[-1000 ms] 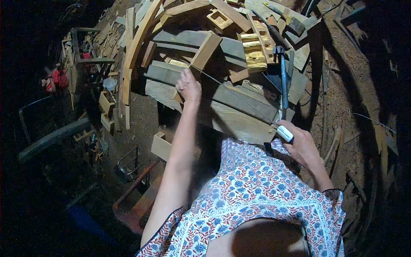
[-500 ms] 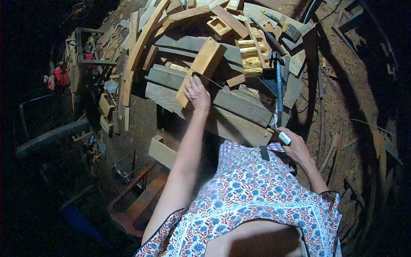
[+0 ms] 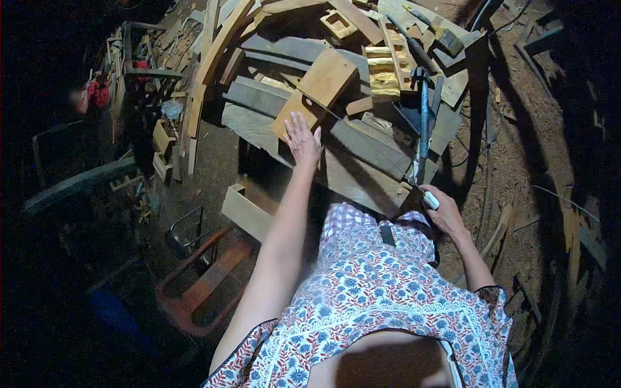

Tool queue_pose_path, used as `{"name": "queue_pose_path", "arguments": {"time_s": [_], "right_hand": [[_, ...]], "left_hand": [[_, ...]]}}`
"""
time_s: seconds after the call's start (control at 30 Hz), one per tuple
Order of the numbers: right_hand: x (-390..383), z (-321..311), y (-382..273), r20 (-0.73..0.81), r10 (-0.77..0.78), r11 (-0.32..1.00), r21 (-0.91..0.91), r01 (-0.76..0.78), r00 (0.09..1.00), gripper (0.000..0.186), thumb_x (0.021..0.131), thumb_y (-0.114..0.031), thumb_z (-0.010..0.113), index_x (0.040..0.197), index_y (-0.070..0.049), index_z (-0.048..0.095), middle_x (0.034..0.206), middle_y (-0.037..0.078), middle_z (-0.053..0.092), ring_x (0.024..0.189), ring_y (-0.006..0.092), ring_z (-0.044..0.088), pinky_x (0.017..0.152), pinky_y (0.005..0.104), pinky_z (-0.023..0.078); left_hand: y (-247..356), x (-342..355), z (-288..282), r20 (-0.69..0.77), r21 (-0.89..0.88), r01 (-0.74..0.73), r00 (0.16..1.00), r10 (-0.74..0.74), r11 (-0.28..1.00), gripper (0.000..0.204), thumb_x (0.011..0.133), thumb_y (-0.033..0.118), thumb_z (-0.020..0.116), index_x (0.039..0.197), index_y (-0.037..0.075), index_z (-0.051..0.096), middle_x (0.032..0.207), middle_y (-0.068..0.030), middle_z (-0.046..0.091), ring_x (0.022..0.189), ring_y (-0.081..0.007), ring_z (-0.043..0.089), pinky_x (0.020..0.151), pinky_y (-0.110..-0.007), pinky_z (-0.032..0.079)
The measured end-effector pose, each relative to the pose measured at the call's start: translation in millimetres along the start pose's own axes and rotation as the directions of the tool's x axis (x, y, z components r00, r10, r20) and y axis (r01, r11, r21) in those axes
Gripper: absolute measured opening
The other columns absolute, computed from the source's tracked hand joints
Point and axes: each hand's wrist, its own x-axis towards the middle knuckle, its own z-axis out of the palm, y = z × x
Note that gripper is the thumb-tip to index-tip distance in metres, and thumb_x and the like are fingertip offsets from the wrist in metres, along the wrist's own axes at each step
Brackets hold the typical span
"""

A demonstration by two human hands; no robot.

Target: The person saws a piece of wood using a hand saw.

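Honey-coloured wood on this block (image 3: 331, 76), and it's a pretty chunky, straight-edged one, sitting at about 12 o'clock in the view on top of the cluttered plank surface (image 3: 346, 173). It lies at a slant, long way running from roughly 7 o'clock up to 1. Broad upper face catches the light and looks mostly smooth, warm tan with a few darker marks, while the edge facing 4 o'clock drops into shadow. Around its middle there's a small dark oval spot, maybe a hole, can't really tell. A thin, straight strip of the white-handled tool (image 3: 431, 200) crosses over the block right by that spot, slanting from about 4 o'clock toward 10; can't make out if it's a blade or a rod. Left grip (image 3: 304, 145) is loose, fingers spread over the block's 7 o'clock end, not wrapped around anything. Right grip (image 3: 445, 215), over at 3 o'clock, is closed around the white handle. Blue-shafted hammer (image 3: 424, 116) stands out at 1 o'clock, and just beside it toward 12 is a bright yellow notched wooden piece (image 3: 383, 81).
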Motion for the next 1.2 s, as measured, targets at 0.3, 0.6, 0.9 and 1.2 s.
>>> {"name": "queue_pose_path", "arguments": {"time_s": [0.3, 0.6, 0.9, 1.2], "right_hand": [[-3.2, -6.5, -35.1, -0.044, 0.019, 0.999, -0.038, -0.021, 0.999, 0.056, 0.064, -0.002, 0.060, 0.118, -0.016, 0.052, 0.103, 0.018, 0.061, 0.096, 0.0361, 0.058, 0.082, 0.0408, 0.047], [9.0, 10.2, -41.2, -0.113, -0.017, 0.997, -0.075, 0.008, 0.993, 0.056, 0.063, -0.005, 0.055, 0.119, -0.011, 0.051, 0.108, 0.019, 0.060, 0.100, 0.0367, 0.057, 0.085, 0.0394, 0.046], [33.4, 39.7, -79.0, -0.128, 0.004, 0.998, -0.059, -0.012, 0.992, 0.050, 0.070, -0.009, 0.060, 0.119, -0.016, 0.051, 0.102, 0.019, 0.061, 0.092, 0.0356, 0.060, 0.079, 0.0403, 0.048], [39.8, 42.2, -77.6, -0.052, 0.002, 1.000, -0.021, -0.003, 0.999, 0.054, 0.068, -0.004, 0.062, 0.120, -0.015, 0.051, 0.109, 0.017, 0.060, 0.098, 0.0333, 0.059, 0.084, 0.0379, 0.048]], "left_hand": [[-25.9, 15.9, -16.1, -0.050, 0.066, 0.010, 0.999, -0.007, 0.998, 0.112, 0.061, 0.056, 0.074, 0.143, 0.008, 0.014, 0.145, -0.0293, 0.011, 0.134, -0.0472, 0.010, 0.102, -0.065, 0.013], [-30.1, 75.4, -26.2, 0.231, 0.001, -0.049, 0.972, 0.047, 0.999, 0.122, 0.055, 0.046, 0.081, 0.144, 0.014, 0.003, 0.135, -0.0348, 0.026, 0.128, -0.0468, 0.025, 0.105, -0.059, 0.014], [-70.5, 122.4, -41.7, 0.287, -0.077, -0.074, 0.953, 0.093, 0.994, 0.100, 0.067, 0.048, 0.071, 0.142, 0.011, 0.018, 0.133, -0.0252, 0.036, 0.124, -0.0414, 0.033, 0.099, -0.058, 0.025], [-43.8, 123.0, 18.6, -0.437, -0.048, 0.255, 0.864, -0.250, 0.966, 0.042, 0.085, 0.028, 0.052, 0.123, 0.009, 0.047, 0.118, -0.0159, 0.048, 0.119, -0.0342, 0.034, 0.098, -0.054, 0.020]]}}
